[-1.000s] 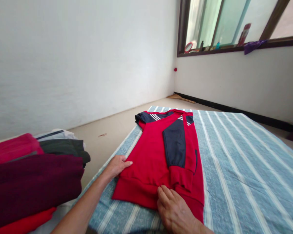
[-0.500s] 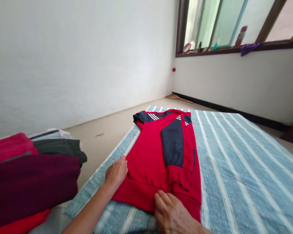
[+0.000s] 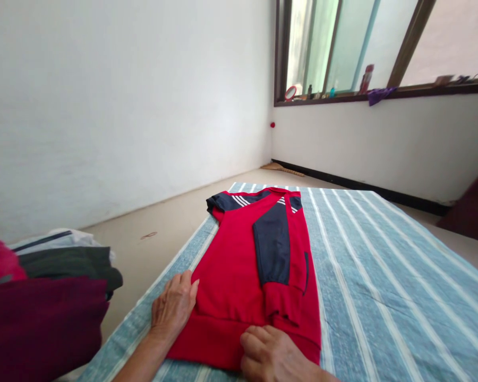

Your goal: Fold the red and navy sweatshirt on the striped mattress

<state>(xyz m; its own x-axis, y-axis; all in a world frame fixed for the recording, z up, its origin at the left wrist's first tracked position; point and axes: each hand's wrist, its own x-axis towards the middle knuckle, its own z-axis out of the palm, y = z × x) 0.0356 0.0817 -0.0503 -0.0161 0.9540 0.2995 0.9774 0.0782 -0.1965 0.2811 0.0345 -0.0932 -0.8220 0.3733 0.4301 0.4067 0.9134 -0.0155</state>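
Lying flat near left edge of striped blue mat (image 3: 382,276): red sweatshirt (image 3: 231,286), navy sleeve (image 3: 273,244) already folded in across front, hem-to-collar fold not yet made. Pressing left hem corner, left hand (image 3: 173,307), fingers flat and close together; resting at mid-hem, right hand (image 3: 269,353), fingers bent, hold on cloth impossible to tell. Stacked off to left, well apart from both hands: pile of folded clothes (image 3: 43,313), not in the way.

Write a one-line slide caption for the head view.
Left hand and right hand rest at the near edge of a red-and-navy sweatshirt, one sleeve folded in, on a blue striped sheet.
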